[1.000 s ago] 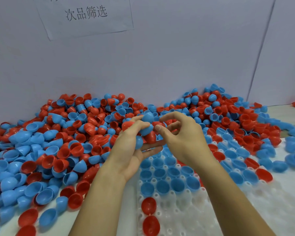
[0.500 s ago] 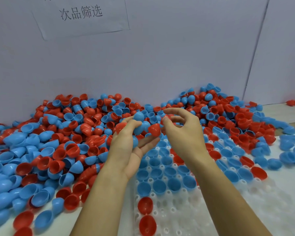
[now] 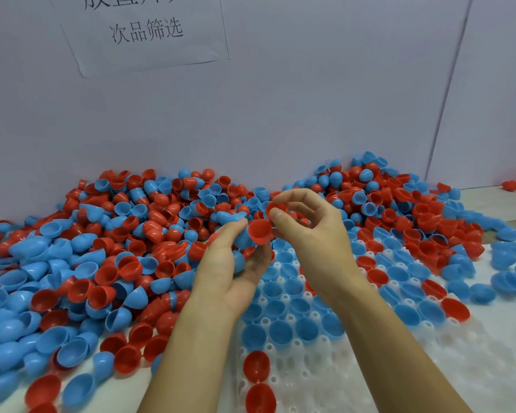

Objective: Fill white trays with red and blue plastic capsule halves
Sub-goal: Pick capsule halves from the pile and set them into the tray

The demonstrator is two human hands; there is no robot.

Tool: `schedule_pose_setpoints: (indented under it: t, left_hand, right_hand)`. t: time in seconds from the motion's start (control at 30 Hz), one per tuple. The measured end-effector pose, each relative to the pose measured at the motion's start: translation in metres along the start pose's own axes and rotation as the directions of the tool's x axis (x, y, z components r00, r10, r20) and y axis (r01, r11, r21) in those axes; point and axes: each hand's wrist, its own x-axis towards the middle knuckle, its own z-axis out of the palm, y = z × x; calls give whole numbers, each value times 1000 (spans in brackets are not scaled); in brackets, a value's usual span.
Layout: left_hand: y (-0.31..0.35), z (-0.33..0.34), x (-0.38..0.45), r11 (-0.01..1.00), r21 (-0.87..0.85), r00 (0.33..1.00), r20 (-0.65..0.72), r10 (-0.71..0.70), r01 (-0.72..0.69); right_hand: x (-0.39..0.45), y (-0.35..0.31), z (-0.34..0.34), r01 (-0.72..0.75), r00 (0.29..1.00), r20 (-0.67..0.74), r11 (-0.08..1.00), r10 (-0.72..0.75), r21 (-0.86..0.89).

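Observation:
My left hand cradles a clutch of capsule halves, several blue and red, with one red half sticking out at its fingertips. My right hand pinches a second red half between thumb and forefinger just above it. Both hands hover over the far end of the white tray. Blue halves fill several tray cells, and two red halves sit in its near left column.
A big heap of loose red and blue halves covers the table's left and back, against a grey wall. More halves lie at the back right. A paper sign hangs on the wall.
My right hand has pulled a red half away from the clutch in my left hand and lifted it slightly. The camera has tilted up a little.

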Motion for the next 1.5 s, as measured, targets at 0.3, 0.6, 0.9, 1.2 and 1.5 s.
schedule_pose_setpoints:
  t: [0.3,0.6,0.9,1.2,1.5]
  left_hand:
    - [-10,1,5,996,87,994,113,-9,-1]
    - [-11,4,5,978,109,984,11,179,-179]
    - [-9,4,0,877,320,924,-7,382,-359]
    - [-5,-11,-6,879,341,925,-59,375,-334]
    - [-10,-25,-23,888,327,925,-89,368,-322]
  right_hand:
    - [-2,3,9,136,991,6,982,-137,-127]
    - [-3,5,13,222,973,20,904,-231,-365]
    - [-3,4,6,153,987,68,735,-145,-660]
    - [-6,-18,-12,107,977,201,664,66,-740]
    - [-33,-50,-23,219,778,426,437,462,-872]
